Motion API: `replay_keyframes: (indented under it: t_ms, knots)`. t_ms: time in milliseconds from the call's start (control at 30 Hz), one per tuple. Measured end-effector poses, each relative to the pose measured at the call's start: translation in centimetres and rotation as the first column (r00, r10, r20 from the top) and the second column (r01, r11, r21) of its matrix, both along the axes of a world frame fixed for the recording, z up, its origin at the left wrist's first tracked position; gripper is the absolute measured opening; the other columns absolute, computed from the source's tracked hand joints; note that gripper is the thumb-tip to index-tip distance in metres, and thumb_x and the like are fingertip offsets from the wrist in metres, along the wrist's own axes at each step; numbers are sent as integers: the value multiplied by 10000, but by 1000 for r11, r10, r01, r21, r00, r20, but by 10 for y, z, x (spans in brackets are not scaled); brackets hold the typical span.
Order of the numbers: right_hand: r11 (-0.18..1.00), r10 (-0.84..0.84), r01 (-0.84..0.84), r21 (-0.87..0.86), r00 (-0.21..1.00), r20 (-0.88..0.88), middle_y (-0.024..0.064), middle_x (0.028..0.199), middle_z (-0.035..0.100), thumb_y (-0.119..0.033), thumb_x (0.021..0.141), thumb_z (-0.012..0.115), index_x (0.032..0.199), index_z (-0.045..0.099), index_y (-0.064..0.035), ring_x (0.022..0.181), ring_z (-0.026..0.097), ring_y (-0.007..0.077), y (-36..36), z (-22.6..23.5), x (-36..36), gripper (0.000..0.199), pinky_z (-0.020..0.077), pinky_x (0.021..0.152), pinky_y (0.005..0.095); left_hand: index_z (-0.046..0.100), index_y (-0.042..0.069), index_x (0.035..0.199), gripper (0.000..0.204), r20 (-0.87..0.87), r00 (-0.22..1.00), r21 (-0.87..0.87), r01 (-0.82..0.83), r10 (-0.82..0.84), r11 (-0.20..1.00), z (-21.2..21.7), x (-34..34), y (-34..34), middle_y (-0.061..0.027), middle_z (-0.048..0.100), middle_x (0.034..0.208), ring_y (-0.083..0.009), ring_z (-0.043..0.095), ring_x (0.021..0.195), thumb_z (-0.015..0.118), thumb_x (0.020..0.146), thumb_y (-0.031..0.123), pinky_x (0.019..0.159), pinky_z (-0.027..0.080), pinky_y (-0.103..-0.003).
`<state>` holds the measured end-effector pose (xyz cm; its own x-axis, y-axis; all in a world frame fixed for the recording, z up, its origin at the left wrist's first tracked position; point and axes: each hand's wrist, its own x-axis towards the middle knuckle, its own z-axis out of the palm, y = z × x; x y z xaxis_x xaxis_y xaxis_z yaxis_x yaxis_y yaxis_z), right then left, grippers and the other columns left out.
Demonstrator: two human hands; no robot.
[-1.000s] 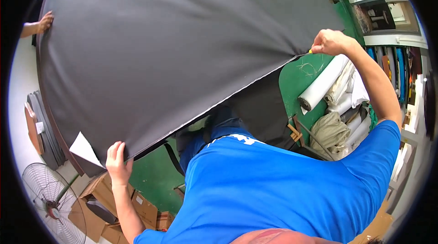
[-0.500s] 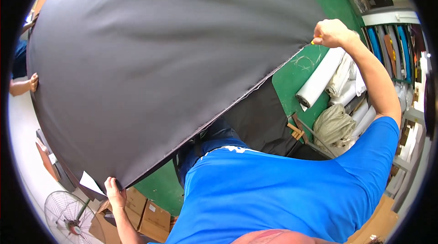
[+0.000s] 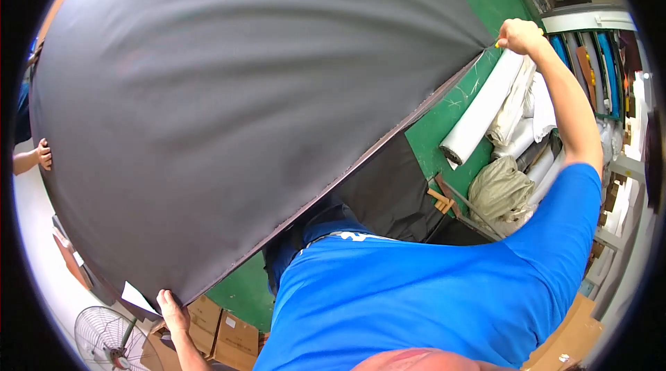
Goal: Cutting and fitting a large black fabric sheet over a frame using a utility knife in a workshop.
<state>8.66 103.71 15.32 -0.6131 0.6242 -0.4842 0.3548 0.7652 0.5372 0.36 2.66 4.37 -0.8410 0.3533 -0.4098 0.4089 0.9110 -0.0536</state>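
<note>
A large black sheet of smooth leather-like material (image 3: pixel 229 107) lies over a wide panel in front of me, its near edge running diagonally from lower left to upper right. My right hand (image 3: pixel 519 36), arm stretched out, is closed around a small yellow-handled tool (image 3: pixel 497 45) at the sheet's right corner. Its kind is hidden by my fingers. Creases fan out across the material from that corner. At the lower left corner my left hand (image 3: pixel 175 312) grips the sheet's edge, fingers on top. Beside it sticks up a white triangular flap (image 3: pixel 137 297).
Another person's hand (image 3: pixel 44 154) holds the sheet's far left edge. White rolls (image 3: pixel 482 111) and a bundled beige cloth (image 3: pixel 501 187) lie on the green floor (image 3: pixel 433 138) at right. A fan (image 3: pixel 111 340) and cardboard boxes (image 3: pixel 236 336) stand lower left. A wooden-handled tool (image 3: pixel 441 201) lies near my waist.
My right hand has moved up and outward, and the sheet's right corner is drawn into sharper creases. My left hand is slightly lower. The other person's hand has shifted down along the edge.
</note>
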Motion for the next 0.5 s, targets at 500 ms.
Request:
replay_keyframes:
  t_ms: [500]
  knots:
    - [908, -332, -69, -414, 486, -808, 39, 862, 625, -320, 994, 488, 1103, 638, -30, 785, 554, 121, 52, -104, 26, 344, 460, 717, 294, 493, -47, 1171, 587, 7, 999, 15, -49, 49, 999, 19, -6, 40, -251, 494, 1269, -412, 447, 1220, 642, 605, -86, 1051, 381, -429]
